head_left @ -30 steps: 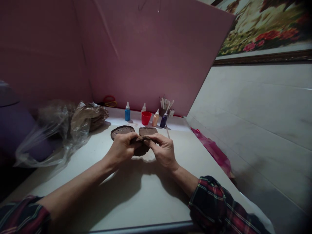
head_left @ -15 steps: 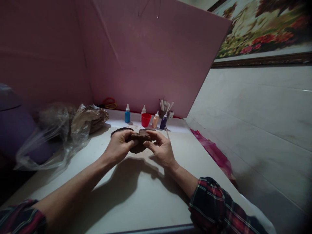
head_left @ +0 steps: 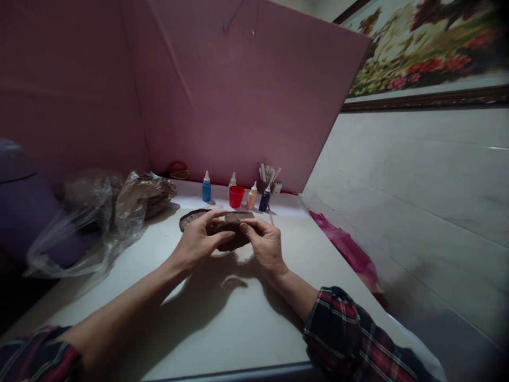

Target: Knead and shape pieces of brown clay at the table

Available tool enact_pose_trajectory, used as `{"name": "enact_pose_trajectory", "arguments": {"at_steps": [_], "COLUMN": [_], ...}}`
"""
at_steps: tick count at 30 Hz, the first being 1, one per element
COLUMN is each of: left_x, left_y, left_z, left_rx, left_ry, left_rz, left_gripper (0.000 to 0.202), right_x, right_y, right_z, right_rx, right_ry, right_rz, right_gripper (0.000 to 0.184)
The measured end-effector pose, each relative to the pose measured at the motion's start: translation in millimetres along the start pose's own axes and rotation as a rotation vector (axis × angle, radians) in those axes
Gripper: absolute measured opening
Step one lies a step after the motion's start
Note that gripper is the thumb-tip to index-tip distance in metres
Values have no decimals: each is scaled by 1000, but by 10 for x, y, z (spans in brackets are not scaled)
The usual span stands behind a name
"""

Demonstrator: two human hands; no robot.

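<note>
A dark brown piece of what looks like clay (head_left: 234, 243) is held up above the white table between my hands. My left hand (head_left: 201, 236) grips its left side, thumb laid along the near face and fingers mostly behind. At the upper right edge, my right hand (head_left: 266, 244) pinches the clay between thumb and fingers. Just beyond my left hand lies a dark round shallow piece with a raised rim (head_left: 185, 218), partly covered by the hand. A flat brown slab (head_left: 240, 216) shows behind the held clay.
At the back stand a blue bottle (head_left: 206, 190), a red cup (head_left: 236, 197), a peach bottle (head_left: 252, 198), a dark purple bottle (head_left: 264, 200) and a holder of tools (head_left: 267, 178). Clear plastic bags (head_left: 131, 204) lie left; a magenta sheet (head_left: 345, 246) lies right.
The held clay has tilted so more of its face shows. My left thumb has straightened across it, and my right fingers have shifted along the upper edge. The camera view has moved slightly.
</note>
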State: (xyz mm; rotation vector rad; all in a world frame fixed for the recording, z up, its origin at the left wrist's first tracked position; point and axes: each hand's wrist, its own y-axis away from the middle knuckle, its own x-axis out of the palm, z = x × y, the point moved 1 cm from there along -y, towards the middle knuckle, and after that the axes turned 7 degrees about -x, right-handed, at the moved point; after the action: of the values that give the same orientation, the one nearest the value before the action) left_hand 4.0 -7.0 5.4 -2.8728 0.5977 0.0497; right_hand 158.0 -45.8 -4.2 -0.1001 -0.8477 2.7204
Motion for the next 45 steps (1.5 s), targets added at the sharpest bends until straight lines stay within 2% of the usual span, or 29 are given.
{"name": "enact_pose_trajectory", "arguments": {"at_steps": [3,6,9,12,15,19,24,27,31,35,38,41,45], "left_x": [-8,-26,-21,2,23,39,33,9,-55,-105,-102,-78,-43], "left_y": [-5,-5,4,34,67,62,16,3,-9,-22,-25,-22,-21], "left_z": [-21,-11,7,5,-1,35,45,6,-35,-50,-61,-58,-11], "left_rx": [-49,-48,-31,-7,16,-13,17,5,2,40,91,63,-47], "left_ry": [63,18,-55,-157,-229,-197,-162,-119,-167,-254,-355,-310,-62], "left_rz": [-11,-59,-27,-2,-9,11,-25,-14,-53,-72,-78,-81,-3], "left_gripper": [29,18,15,13,12,16,41,33,26,24,21,23,45], "right_x": [-16,-17,-16,-11,-4,2,-18,-29,-12,19,31,29,20], "right_y": [-23,-23,-11,9,34,45,1,-24,-25,5,30,36,20], "right_z": [-30,-7,53,111,129,85,-7,-15,-3,-49,-94,-105,-69], "right_rx": [-7,-49,-117,-221,-249,-179,-6,36,62,91,92,95,109], "right_ry": [-10,46,90,150,196,175,88,56,40,37,75,82,59], "right_rz": [-18,50,114,171,176,140,21,-21,59,176,245,213,120], "right_gripper": [15,19,33,18,8,9,12,15,18,32,19,14,18]}}
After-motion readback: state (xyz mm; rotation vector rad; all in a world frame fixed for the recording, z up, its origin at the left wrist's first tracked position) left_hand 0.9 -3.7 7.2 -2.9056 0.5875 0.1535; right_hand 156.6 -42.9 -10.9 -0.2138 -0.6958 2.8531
